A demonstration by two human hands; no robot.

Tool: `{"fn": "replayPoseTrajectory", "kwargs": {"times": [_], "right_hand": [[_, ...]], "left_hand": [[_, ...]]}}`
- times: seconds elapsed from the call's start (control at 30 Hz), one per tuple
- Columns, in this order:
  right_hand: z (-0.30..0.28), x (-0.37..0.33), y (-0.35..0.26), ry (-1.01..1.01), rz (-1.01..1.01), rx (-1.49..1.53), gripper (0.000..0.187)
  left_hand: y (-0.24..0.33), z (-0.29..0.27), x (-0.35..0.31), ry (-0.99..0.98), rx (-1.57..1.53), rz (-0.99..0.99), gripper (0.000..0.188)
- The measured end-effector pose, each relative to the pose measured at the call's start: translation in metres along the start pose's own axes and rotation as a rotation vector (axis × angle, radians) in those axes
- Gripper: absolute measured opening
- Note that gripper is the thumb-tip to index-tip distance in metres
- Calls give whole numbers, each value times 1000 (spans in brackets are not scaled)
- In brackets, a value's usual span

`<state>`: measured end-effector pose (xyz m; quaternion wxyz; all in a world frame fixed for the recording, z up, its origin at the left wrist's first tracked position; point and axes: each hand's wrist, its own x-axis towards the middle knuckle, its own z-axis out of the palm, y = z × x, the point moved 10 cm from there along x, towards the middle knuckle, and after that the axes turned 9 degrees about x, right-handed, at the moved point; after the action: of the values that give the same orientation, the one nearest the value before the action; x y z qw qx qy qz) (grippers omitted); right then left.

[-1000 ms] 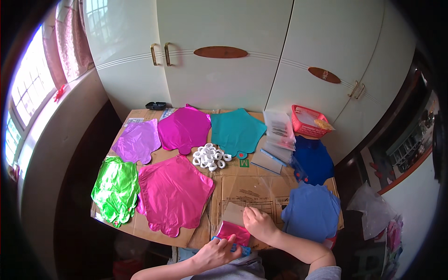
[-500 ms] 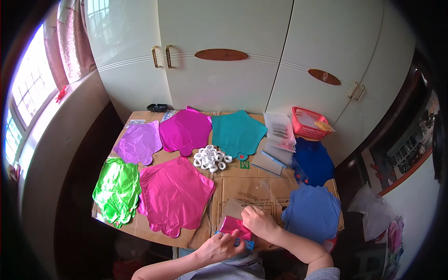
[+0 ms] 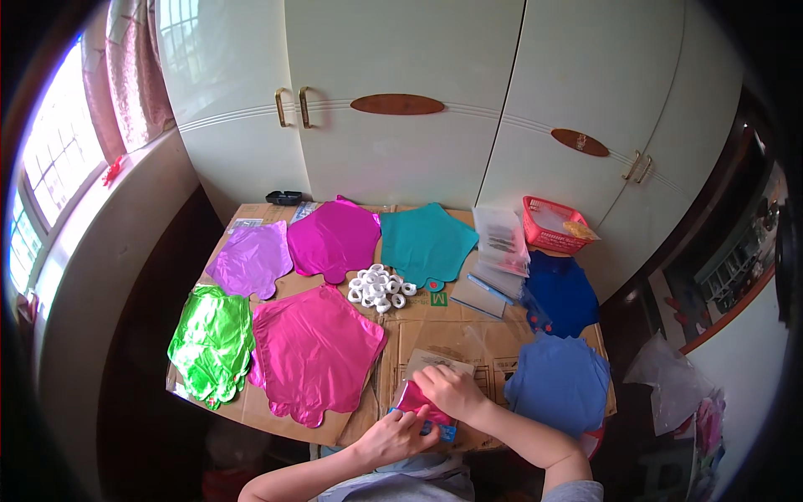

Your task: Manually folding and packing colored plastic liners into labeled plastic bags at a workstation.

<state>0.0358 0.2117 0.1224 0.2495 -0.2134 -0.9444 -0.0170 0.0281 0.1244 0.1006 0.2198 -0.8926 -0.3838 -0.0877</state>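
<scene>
Close to the table's near edge lies a folded pink foil balloon [image 3: 434, 411], partly on a small blue-printed packet [image 3: 449, 433]. My left hand [image 3: 396, 437] is closed at its near side, thumb and fingers pressing the foil. Over its far right side, my right hand [image 3: 452, 393] curls with the fingers gripping the foil's upper edge. A clear plastic bag with a pale card [image 3: 433, 361] lies just beyond my right hand. My fingers hide much of the foil and packet.
Flat foil balloons surround me: large pink [image 3: 318, 356], green [image 3: 211, 343], lilac [image 3: 249, 259], magenta [image 3: 335, 238], teal [image 3: 428, 244], dark blue [image 3: 562, 293] and light blue [image 3: 559, 383]. White ribbon rolls [image 3: 381, 289], clear bags [image 3: 500, 238], a blue pen [image 3: 490, 285] and red basket [image 3: 555, 219] share the cardboard [image 3: 418, 322].
My right hand has shifted slightly left and nearer over the pink foil, covering more of its top. The left hand stays at the near side, still pressing.
</scene>
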Motion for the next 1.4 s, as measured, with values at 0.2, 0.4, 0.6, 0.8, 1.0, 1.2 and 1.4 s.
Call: {"fn": "replayPoseTrajectory", "kwargs": {"times": [0.2, 0.4, 0.6, 0.8, 1.0, 1.2, 1.4], "right_hand": [[3, 2, -12, 30, -221, 12, 4], [7, 5, -4, 34, -167, 90, 6], [1, 3, -8, 26, -205, 102, 7], [6, 1, 6, -30, -108, 186, 7], [-21, -80, 81, 555, 768, 979, 40], [44, -94, 18, 533, 1056, 2440, 47], [47, -100, -4, 552, 1008, 2394, 39]], "left_hand": [[-1, -1, 1, -6, 1, 1, 30], [-4, -3, 0, 16, 15, -9, 30], [-9, -1, 6, 44, 24, -27, 31], [-14, 7, 14, 79, 4, -76, 37], [-26, -7, 8, 153, 36, -141, 45], [-25, -14, 3, 182, -3, -203, 49], [-28, -19, 6, 143, 45, -189, 45]]}}
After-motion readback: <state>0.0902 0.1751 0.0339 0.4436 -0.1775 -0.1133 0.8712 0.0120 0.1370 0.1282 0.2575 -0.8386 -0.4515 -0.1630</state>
